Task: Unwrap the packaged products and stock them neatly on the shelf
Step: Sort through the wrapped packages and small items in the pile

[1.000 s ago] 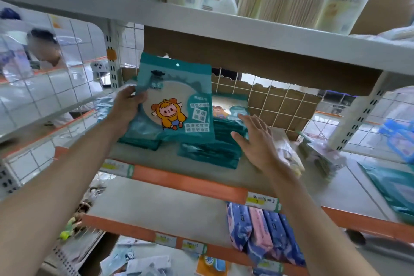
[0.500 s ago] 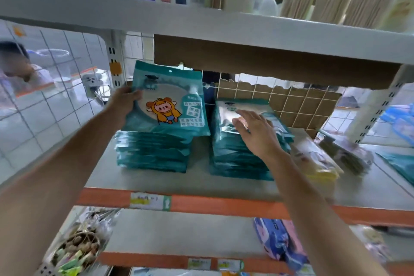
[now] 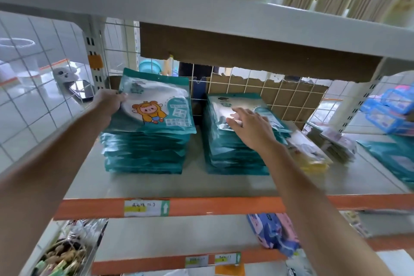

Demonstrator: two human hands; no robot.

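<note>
Two stacks of flat teal packets stand side by side on the grey shelf (image 3: 143, 184) with the orange front edge. My left hand (image 3: 108, 102) grips the left edge of a teal packet with a cartoon figure (image 3: 156, 105), which lies tilted on top of the left stack (image 3: 143, 152). My right hand (image 3: 251, 124) rests flat, fingers spread, on the top packet of the right stack (image 3: 233, 154) and holds nothing.
A wire grid backed with torn cardboard (image 3: 268, 94) closes the shelf's rear. Yellow and clear packets (image 3: 309, 152) lie right of the stacks, more teal packets (image 3: 394, 159) at far right. The upper shelf (image 3: 201, 4) carries cotton-swab tubs; blue-pink packs (image 3: 275, 233) sit below.
My left hand has lowered the cartoon packet from upright in the air onto the left stack. My right hand has stayed on the right stack. The view has moved closer.
</note>
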